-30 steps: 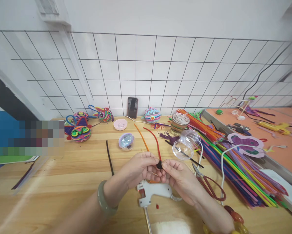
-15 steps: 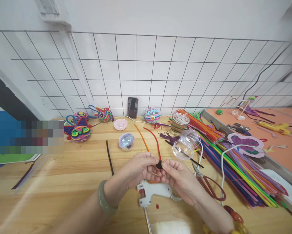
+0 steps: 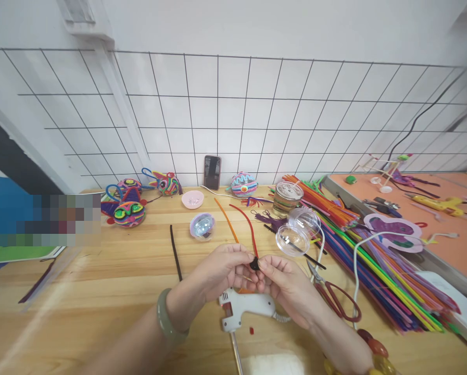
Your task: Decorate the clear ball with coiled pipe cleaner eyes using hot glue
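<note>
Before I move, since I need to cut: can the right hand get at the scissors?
Probably yes: the scissors lie close by, mostly uncovered, though the right hand is pinching a small black piece.

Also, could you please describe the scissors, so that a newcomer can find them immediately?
On the wooden table, look between the right hand and the long bundle of coloured stems. The scissors lie there, blades pointing away from the person. Their dark red looped handles and metal blades set them apart from the thin, straight stems.
</note>
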Motion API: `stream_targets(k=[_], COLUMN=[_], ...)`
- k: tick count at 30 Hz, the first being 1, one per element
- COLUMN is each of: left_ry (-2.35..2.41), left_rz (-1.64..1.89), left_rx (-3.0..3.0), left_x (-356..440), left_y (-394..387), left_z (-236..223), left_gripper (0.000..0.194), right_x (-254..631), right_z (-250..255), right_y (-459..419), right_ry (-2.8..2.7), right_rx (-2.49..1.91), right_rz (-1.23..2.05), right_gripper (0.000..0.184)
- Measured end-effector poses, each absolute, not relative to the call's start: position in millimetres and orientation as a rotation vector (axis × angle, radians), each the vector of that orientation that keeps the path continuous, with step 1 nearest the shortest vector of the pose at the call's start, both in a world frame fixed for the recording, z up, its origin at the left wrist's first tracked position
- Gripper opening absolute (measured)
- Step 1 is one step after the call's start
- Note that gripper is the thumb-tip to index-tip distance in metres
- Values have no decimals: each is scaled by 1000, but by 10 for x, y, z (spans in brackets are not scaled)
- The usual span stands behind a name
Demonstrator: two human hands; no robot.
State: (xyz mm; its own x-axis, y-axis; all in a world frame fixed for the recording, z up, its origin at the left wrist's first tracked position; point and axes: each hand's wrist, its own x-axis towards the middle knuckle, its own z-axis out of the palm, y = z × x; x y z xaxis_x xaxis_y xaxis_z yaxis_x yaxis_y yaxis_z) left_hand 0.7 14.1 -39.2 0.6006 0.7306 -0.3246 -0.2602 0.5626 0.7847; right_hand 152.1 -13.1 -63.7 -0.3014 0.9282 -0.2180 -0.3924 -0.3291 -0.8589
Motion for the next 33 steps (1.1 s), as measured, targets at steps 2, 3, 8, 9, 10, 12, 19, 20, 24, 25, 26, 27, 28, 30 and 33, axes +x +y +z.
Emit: stream_targets(k=[2, 3, 8, 9, 10, 12, 19, 20, 24, 25, 26, 27, 28, 30, 33], left_ry=[707, 714, 728, 725, 721, 716, 707, 708, 721, 717, 713, 707, 702, 701, 713], left_rz=[641, 640, 640, 641, 639, 638, 636, 633, 639, 639, 639, 638, 637, 637, 638], left_rx=[764, 766, 768, 768, 768, 767, 770, 768, 756, 759, 763, 766, 767, 763, 756], left_x=[7, 8, 12, 11, 11, 9, 7, 7, 6, 4, 3, 2, 1, 0, 2], left_y=[143, 143, 143, 144, 145, 148, 150, 149, 148, 148, 149, 149, 148, 148, 147], left_z=[-392, -391, -390, -393, -398, -409, -415, -411, -402, -404, -406, -409, -411, -411, -404], left_gripper=[14, 14, 14, 14, 14, 15, 15, 15, 14, 13, 13, 13, 12, 12, 12], right_x=[1522, 1522, 1520, 1518, 1516, 1511, 1510, 1511, 1511, 1509, 1507, 1505, 1504, 1503, 1506], right_z=[-644, -646, -647, -646, -644, -639, -632, -633, -639, -640, -640, -639, -638, -635, -634], right_y=[-130, -130, -129, -129, -129, -128, -139, -140, -138, -137, -136, -135, -134, -133, -131], right_ry=[-877, -878, -879, -879, -880, -880, -878, -879, -882, -882, -882, -881, -880, -881, -887], right_rx=[-930, -932, -930, -932, -935, -940, -942, -941, -929, -926, -923, -922, -923, -922, -911], right_rz=[1782, 1782, 1778, 1777, 1777, 1776, 1769, 1768, 1771, 1772, 1774, 1775, 1775, 1775, 1777], right_gripper=[28, 28, 28, 28, 28, 29, 28, 28, 26, 26, 26, 25, 26, 26, 25])
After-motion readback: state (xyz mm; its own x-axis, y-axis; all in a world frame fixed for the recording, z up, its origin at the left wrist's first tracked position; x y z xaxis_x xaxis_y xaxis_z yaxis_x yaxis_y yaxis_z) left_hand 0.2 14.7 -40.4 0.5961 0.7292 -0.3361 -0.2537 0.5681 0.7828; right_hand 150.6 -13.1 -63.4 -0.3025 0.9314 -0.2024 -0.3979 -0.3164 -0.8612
